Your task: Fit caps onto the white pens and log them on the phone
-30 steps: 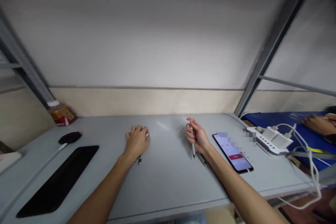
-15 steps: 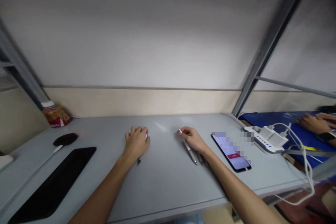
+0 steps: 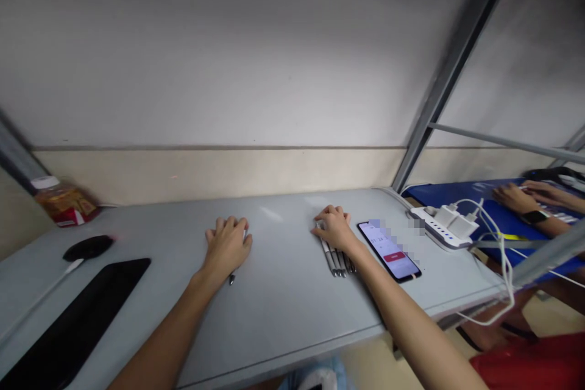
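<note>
On the left half of the grey desk, my left hand (image 3: 229, 245) rests with its fingers curled round a pen (image 3: 233, 278); the tip sticks out below the palm and a pale end shows by the fingers. Farther right, my right hand (image 3: 334, 226) lies over the upper ends of several grey-and-white pens (image 3: 336, 262), its fingers bent and pressed against them. These pens lie side by side, tips toward the front edge. Their upper parts are hidden under the hand.
A lit phone (image 3: 389, 251) and a white power strip (image 3: 441, 228) with cables lie to the right. At left are a black mouse (image 3: 88, 248), a black pad (image 3: 82, 323) and a bottle (image 3: 65, 204). Another person's hands (image 3: 521, 197) are over a blue table (image 3: 457, 195).
The view has turned slightly right. My right hand has closed over the pens, which now lie together in a row. My left hand still holds its pen.
</note>
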### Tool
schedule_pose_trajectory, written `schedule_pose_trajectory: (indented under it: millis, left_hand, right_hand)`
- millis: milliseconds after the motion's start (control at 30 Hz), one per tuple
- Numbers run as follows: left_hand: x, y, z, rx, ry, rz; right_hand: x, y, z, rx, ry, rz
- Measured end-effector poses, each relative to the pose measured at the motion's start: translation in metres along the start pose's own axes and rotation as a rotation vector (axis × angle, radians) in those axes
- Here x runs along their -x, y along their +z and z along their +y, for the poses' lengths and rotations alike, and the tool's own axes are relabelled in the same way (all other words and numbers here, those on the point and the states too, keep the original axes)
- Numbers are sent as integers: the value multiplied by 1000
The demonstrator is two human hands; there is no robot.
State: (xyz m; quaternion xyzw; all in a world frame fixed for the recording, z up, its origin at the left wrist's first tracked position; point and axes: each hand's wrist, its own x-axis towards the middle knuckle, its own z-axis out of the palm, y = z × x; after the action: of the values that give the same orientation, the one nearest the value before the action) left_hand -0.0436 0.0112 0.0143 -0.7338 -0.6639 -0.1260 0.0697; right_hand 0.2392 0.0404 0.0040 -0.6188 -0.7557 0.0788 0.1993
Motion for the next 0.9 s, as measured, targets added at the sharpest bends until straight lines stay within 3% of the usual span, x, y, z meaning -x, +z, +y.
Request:
schedule_pose_trajectory:
  millis: [433,900]
  left_hand:
    - [-2,3,0,-9,-11,-29]
    - [-2,4,2,-5,8,-24]
  right_hand:
    - [3,-9,3,41,227,-79]
    - [4,-10,0,-11,151,-44]
